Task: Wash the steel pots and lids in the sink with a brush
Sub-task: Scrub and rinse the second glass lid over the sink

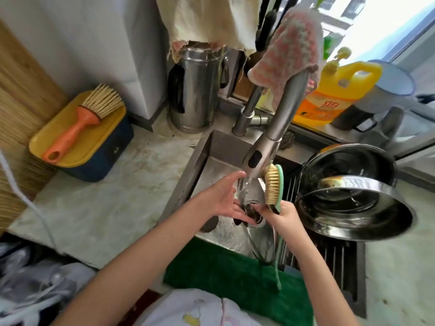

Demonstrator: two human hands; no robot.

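My right hand (286,214) grips the brush (273,184) handle, left hand (223,198) open under the tap (277,128); the wet pot (367,222) looks slippery and heavy, so I'd take its rim.

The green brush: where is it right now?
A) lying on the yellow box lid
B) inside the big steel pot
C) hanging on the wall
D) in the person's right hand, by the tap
D: the right hand grips the green brush beside the faucet head; an orange brush lies on the yellow lid.
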